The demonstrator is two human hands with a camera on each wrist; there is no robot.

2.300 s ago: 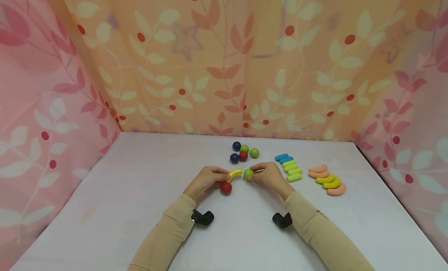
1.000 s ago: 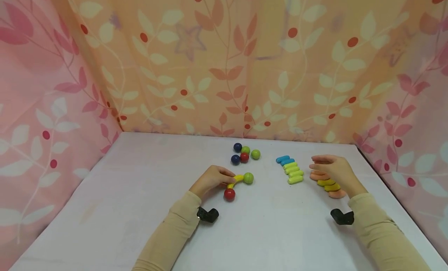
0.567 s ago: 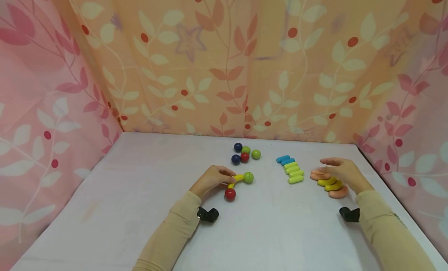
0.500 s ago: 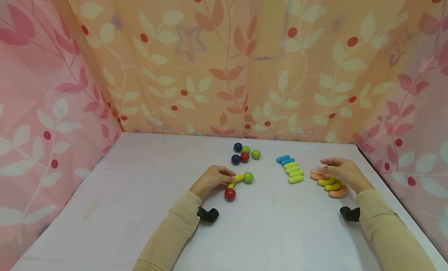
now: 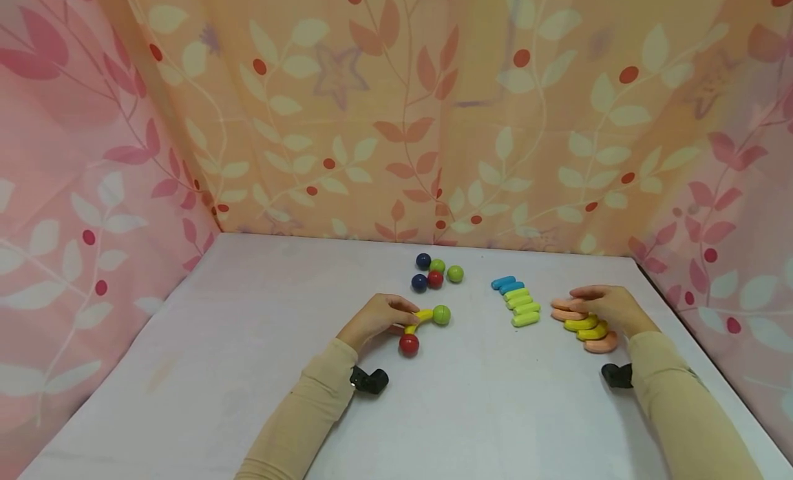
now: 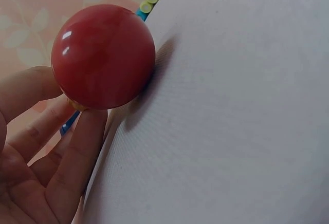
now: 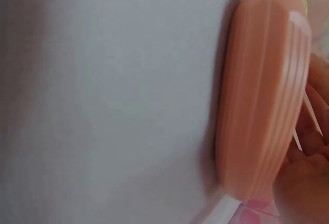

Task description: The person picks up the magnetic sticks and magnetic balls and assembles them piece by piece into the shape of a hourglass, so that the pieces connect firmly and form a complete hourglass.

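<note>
A yellow curved stick [image 5: 424,316] joins a green ball [image 5: 442,315] at its right end to a red ball [image 5: 409,344] at its near end. My left hand [image 5: 379,319] pinches the stick's middle; the red ball [image 6: 103,57] fills much of the left wrist view. On the right, several curved sticks lie in a slanting row. My right hand [image 5: 610,306] is low over the row's far end, thumb and index finger apart at a peach curved stick [image 5: 562,304]. The nearest peach curved stick [image 7: 262,95] hides part of that hand in the right wrist view.
Several loose balls, including a dark blue ball [image 5: 419,282] and a red ball [image 5: 436,279], cluster at the back. Left of the curved row lie straight sticks, such as a blue stick [image 5: 503,283] and a lime stick [image 5: 526,319]. Patterned curtains [image 5: 297,122] enclose the white table [image 5: 204,370].
The right hand has let go of the green ball, moved right to the curved sticks and lowered slightly. The left hand still pinches the yellow curved stick, with both balls at its ends.
</note>
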